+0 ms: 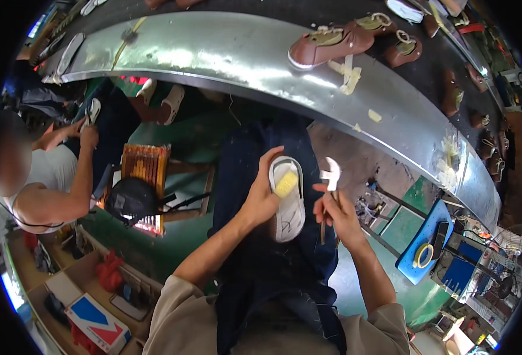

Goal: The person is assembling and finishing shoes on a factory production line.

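Over my lap, my left hand [260, 200] grips a shoe [289, 218] whose pale, flat underside faces me. A yellow patch [285, 184] sits on the underside, close to my left thumb. A little brown shows along the shoe's lower left edge. My right hand [341, 214] is closed around a hammer [331, 173] just right of the shoe. The metal head points up, apart from the shoe, and part of the handle is hidden by my fingers. A dark apron [231, 171] covers my legs beneath the shoe.
Ahead curves a metal-edged bench [214, 50] with several brown shoes [326, 46] on its dark belt. At left, a co-worker [57, 171] handles another shoe, near a stool [146, 189]. A blue board [425, 239] with a tape roll [423, 255] stands right; shelving [66, 275] is lower left.
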A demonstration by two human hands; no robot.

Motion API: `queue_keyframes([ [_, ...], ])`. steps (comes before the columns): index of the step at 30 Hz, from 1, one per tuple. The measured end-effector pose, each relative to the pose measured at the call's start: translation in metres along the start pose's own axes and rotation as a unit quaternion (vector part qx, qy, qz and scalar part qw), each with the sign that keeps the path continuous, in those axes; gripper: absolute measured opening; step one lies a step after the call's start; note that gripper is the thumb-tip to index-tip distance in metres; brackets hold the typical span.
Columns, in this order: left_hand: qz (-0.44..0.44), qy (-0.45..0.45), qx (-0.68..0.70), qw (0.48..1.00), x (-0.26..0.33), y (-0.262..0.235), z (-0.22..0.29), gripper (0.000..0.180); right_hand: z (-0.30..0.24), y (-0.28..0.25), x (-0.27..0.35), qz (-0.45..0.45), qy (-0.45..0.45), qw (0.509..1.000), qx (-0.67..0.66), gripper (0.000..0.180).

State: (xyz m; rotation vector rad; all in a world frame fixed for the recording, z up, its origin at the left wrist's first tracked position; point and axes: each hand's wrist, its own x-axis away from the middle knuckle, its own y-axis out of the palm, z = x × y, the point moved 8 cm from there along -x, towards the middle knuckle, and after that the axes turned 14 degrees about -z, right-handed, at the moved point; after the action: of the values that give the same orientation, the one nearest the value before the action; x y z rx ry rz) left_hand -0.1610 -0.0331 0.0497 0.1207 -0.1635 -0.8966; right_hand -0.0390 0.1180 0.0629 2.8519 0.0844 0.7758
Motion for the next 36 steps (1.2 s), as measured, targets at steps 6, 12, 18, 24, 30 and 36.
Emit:
queue_keyframes([
  [6,-0.019,-0.012,-0.088,0.996,0.018,-0.009,0.009,0.059,-0.027,0.047,0.001,-0.181,0.021,0.983,0.002,0.045],
  [12,-0.022,0.028,-0.218,0.975,0.022,0.001,0.043,0.055,-0.047,0.042,0.012,-0.227,0.133,0.965,-0.019,0.037],
  [18,-0.005,0.045,-0.144,0.989,0.019,-0.007,0.025,0.047,-0.038,0.034,-0.002,-0.066,-0.068,0.912,0.399,0.029],
  [24,-0.015,0.040,-0.221,0.974,0.013,-0.019,0.023,0.057,-0.019,0.037,-0.018,-0.017,-0.102,0.876,0.471,0.030],
  [30,-0.087,-0.019,0.024,0.996,0.016,-0.007,0.008,0.049,-0.036,0.048,0.001,-0.018,-0.032,0.881,0.471,0.030],
  [36,0.001,0.012,-0.043,0.999,0.007,-0.002,-0.003,0.049,-0.055,0.041,0.017,-0.014,-0.081,0.852,0.517,0.023],
])
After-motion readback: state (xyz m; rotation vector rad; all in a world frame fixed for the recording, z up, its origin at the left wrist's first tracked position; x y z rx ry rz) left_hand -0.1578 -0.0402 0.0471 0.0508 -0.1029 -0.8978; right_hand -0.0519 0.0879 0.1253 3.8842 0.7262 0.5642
